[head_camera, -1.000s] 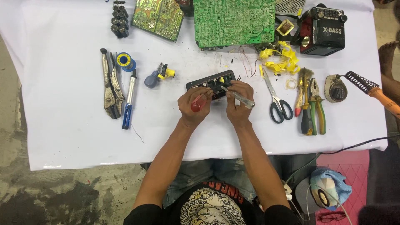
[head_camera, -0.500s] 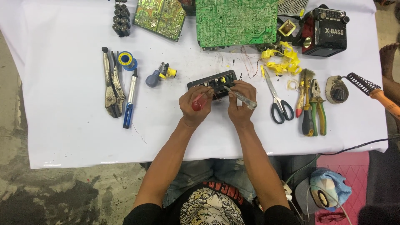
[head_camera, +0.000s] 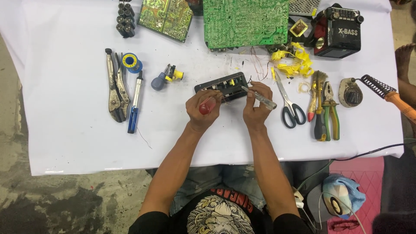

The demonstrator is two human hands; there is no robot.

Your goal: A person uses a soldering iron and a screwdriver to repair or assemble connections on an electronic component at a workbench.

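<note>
A small black circuit module (head_camera: 222, 86) with yellow parts lies on the white table (head_camera: 65, 130) in front of me. My left hand (head_camera: 201, 110) grips a red-handled screwdriver (head_camera: 207, 106) whose tip points at the module's near edge. My right hand (head_camera: 256, 106) holds a clear-handled screwdriver (head_camera: 260, 97), its tip touching the module's right end. Both hands rest close together just below the module.
Left lie locking pliers (head_camera: 115, 86), a solder spool (head_camera: 131, 62), a blue desoldering pump (head_camera: 134, 104) and a small blue-yellow tool (head_camera: 164, 77). Right: scissors (head_camera: 289, 104), pliers (head_camera: 329, 110), a soldering iron on its stand (head_camera: 381, 89). Green circuit boards (head_camera: 245, 21) and a black-red radio (head_camera: 338, 30) sit at the back.
Both hands stay at the module with only slight shifts; the screwdrivers remain on it.
</note>
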